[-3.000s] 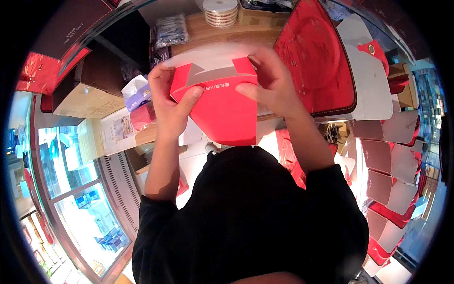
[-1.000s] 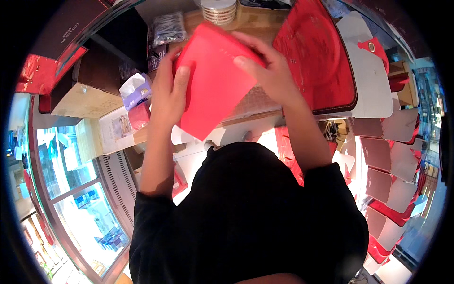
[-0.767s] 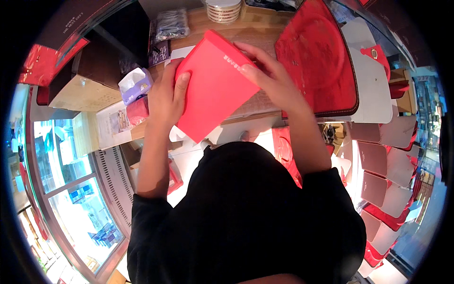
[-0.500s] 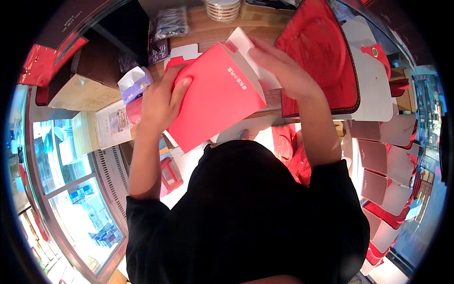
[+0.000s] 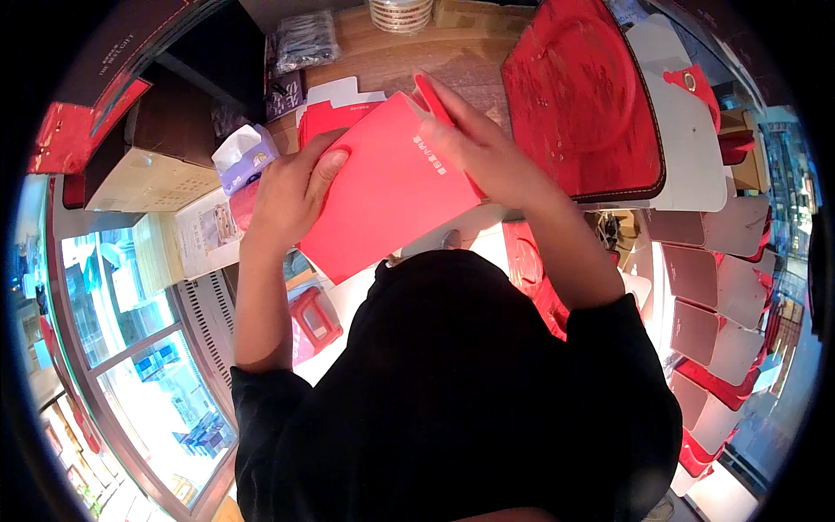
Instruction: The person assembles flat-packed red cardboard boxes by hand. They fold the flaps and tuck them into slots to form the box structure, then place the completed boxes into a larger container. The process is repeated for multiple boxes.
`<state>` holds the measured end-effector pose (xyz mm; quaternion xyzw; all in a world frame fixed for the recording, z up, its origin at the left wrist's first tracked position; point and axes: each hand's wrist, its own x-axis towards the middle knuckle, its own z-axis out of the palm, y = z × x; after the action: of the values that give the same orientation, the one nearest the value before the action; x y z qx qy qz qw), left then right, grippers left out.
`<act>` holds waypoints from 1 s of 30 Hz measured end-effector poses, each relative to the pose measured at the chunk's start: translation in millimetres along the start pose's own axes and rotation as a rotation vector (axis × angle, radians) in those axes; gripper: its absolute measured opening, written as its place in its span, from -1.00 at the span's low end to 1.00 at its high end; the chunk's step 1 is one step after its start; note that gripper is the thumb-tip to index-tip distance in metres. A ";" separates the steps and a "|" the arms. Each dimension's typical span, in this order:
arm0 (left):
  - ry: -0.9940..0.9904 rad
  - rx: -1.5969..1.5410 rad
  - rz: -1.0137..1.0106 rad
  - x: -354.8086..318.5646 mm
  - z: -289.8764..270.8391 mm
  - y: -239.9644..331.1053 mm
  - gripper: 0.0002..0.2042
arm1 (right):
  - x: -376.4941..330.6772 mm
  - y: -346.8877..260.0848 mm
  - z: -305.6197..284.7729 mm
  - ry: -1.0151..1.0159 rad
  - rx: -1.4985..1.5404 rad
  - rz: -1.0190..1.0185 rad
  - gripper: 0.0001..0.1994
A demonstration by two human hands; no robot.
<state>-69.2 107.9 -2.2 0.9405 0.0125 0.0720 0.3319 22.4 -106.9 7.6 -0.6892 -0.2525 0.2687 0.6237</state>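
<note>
Under my left hand, thumb on top: red rectangular cardboard box, side clasped. Right hand curled at its red end flap. Probably closing that end; next calls for an even tuck.

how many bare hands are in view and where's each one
2. The bare left hand holds the left side of the bright red card box; the bare right hand is at its opposite end, by a raised red flap. No others show; part of each is hidden.
</note>
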 end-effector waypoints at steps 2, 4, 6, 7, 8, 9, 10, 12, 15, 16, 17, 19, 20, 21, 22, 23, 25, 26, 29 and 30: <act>-0.030 -0.052 -0.014 0.4 -1.5 0.5 -0.61 | -1.6 -1.5 -4.7 0.005 0.057 0.005 -0.35; -0.078 -0.111 -0.027 0.7 -3.5 -0.7 -0.61 | 0.0 -2.0 -11.9 0.005 0.039 -0.027 -0.40; -0.074 -0.102 -0.003 1.9 -1.2 -3.8 -0.61 | -2.5 -3.7 -12.9 -0.020 0.052 -0.057 -0.43; -0.072 -0.098 0.008 2.1 0.1 -5.6 -0.61 | -3.4 -5.0 -13.3 -0.033 0.059 -0.072 -0.45; -0.057 -0.119 0.027 2.4 1.7 -7.6 -0.61 | -4.1 -7.7 -15.5 -0.025 0.077 -0.042 -0.46; -0.041 -0.141 0.044 1.9 3.4 -9.8 -0.61 | -4.2 -10.5 -18.2 -0.017 0.095 -0.012 -0.48; -0.025 -0.162 0.061 1.7 4.5 -11.1 -0.61 | -4.5 -11.0 -20.1 -0.010 0.114 0.017 -0.50; -0.055 -0.181 0.052 2.5 3.4 -10.0 -0.61 | -4.3 -7.0 -20.6 0.018 0.073 0.001 -0.51; -0.084 -0.174 0.053 5.3 1.6 -6.9 -0.63 | -4.0 -3.0 -17.6 0.056 -0.087 -0.006 -0.51; -0.091 -0.166 0.055 5.8 1.6 -6.6 -0.63 | -3.9 -1.8 -16.6 0.067 -0.157 -0.005 -0.50; -0.090 -0.156 0.064 6.5 1.6 -7.0 -0.64 | -3.8 0.7 -16.0 0.084 -0.172 -0.033 -0.50; -0.088 -0.135 0.081 7.8 1.5 -8.8 -0.65 | -4.3 7.6 -14.7 0.119 -0.202 -0.088 -0.49; -0.090 -0.139 0.080 8.1 1.6 -10.1 -0.65 | -4.5 8.4 -14.0 0.110 -0.216 -0.095 -0.49; -0.092 -0.143 0.078 8.4 1.8 -11.6 -0.65 | -5.0 8.9 -13.2 0.102 -0.231 -0.101 -0.49; -0.094 -0.147 0.076 8.6 2.2 -12.2 -0.65 | -5.6 9.4 -12.3 0.093 -0.245 -0.107 -0.49; -0.097 -0.152 0.072 8.8 2.1 -11.7 -0.64 | -6.4 10.4 -11.1 0.087 -0.247 -0.125 -0.50; -0.104 -0.160 0.063 9.2 1.6 -9.8 -0.63 | -8.3 14.8 -7.9 0.075 -0.251 -0.159 -0.51; -0.117 -0.143 0.052 9.4 1.0 -8.5 -0.63 | -7.7 18.6 -7.0 0.078 -0.269 -0.216 -0.52; -0.140 -0.109 0.034 9.6 0.3 -7.8 -0.61 | -6.3 23.8 -5.7 0.079 -0.336 -0.318 -0.54; -0.136 -0.111 0.037 9.8 1.2 -10.1 -0.61 | -7.1 21.2 -6.1 0.074 -0.367 -0.306 -0.54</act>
<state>-59.2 115.6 -8.2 0.9234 -0.0312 0.0148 0.3823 21.6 -118.1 -12.6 -0.7540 -0.3755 0.0951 0.5306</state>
